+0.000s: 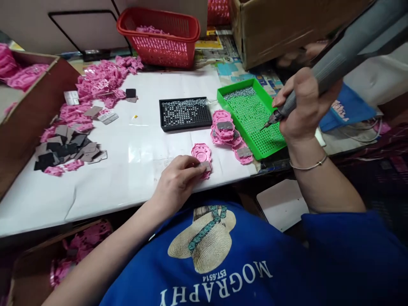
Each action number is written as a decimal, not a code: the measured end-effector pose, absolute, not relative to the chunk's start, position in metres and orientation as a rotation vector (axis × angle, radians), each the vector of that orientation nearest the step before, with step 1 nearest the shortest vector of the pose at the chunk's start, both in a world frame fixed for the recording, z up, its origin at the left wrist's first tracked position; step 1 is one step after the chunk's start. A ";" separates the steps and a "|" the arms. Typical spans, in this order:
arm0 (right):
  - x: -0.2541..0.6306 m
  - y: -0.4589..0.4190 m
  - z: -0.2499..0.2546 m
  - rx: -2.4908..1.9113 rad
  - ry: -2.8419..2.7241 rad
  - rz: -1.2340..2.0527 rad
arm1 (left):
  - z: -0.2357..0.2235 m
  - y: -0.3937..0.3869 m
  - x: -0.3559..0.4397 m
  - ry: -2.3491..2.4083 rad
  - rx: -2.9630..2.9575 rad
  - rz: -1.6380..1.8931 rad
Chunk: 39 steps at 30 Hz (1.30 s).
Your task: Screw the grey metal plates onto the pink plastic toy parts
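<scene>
My left hand [181, 176] is closed at the table's front edge, thumb and fingers on a small grey plate [205, 165] that lies on a pink plastic part [201, 152]. In my right hand [306, 106] is a grey electric screwdriver [331, 51], its bit pointing down over the green screw tray [267, 142]. Whether a screw sits on the bit is too small to tell. Left of that tray, several pink parts with grey plates [225, 126] are piled. A black tray [185, 121] with rows of screws lies behind my left hand.
At left, loose pink parts [102, 80] and a heap of grey and black plates [68, 146] lie beside a box [47, 93]. A red basket [162, 46] and a cardboard box [264, 34] stand at the back. Below the table is another box of pink parts [86, 246].
</scene>
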State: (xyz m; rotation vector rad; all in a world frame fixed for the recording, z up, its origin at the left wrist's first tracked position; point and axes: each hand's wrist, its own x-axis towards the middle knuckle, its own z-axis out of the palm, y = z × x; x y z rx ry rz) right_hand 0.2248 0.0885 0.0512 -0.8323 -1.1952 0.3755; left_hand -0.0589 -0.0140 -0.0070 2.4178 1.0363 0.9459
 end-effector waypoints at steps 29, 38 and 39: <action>0.232 0.097 0.025 -0.833 -1.185 0.352 | -0.005 -0.015 -0.058 1.045 2.379 0.944; 0.234 0.093 0.020 -0.955 -1.259 0.319 | -0.005 -0.015 -0.059 1.048 2.376 0.936; 0.234 0.092 0.021 -0.959 -1.267 0.317 | -0.005 -0.015 -0.059 1.051 2.372 0.936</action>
